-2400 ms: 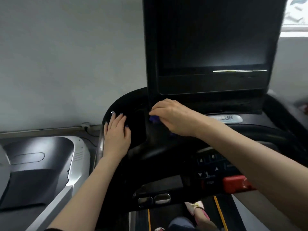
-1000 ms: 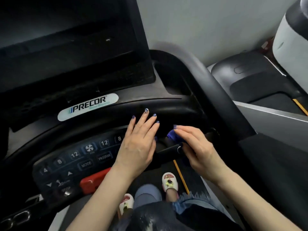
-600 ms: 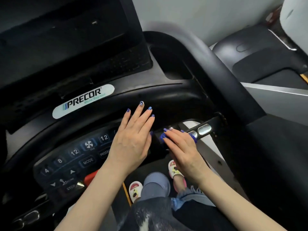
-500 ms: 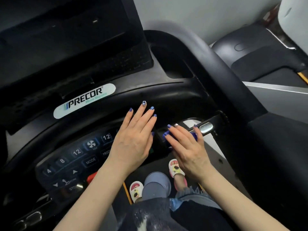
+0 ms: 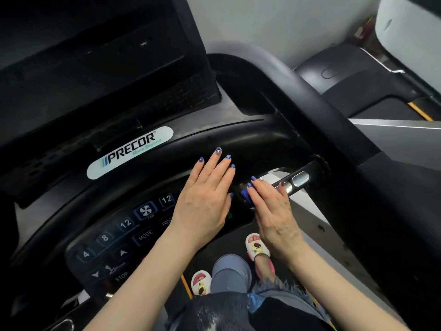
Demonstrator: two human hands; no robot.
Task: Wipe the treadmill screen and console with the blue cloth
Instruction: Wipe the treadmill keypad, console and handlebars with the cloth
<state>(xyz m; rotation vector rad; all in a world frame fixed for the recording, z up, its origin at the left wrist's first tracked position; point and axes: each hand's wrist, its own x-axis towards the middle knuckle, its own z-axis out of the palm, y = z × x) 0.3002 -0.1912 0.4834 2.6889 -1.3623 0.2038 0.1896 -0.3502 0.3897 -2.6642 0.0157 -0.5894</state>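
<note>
The black treadmill console [image 5: 238, 137] fills the view, with its dark screen [image 5: 90, 58] at the upper left and a keypad [image 5: 124, 235] at the lower left. My left hand [image 5: 205, 199] lies flat, fingers spread, on the keypad's right end. Just right of it, my right hand [image 5: 274, 209] presses a small blue cloth [image 5: 245, 195] onto the black handlebar [image 5: 303, 173]. Only a corner of the cloth shows by my fingertips; the rest is hidden under the hand.
A white PRECOR label [image 5: 130, 151] sits below the screen. A cup recess [image 5: 243, 96] lies right of the screen. Metal sensor plates [image 5: 300, 180] are on the handlebar. Another treadmill [image 5: 358, 82] stands at the right. My feet in slippers [image 5: 257, 249] are on the belt below.
The view swung from the console's left side to its right side. My right hand slid the cloth right along the handlebar, toward the sensor plates. My left hand stayed flat on the keypad.
</note>
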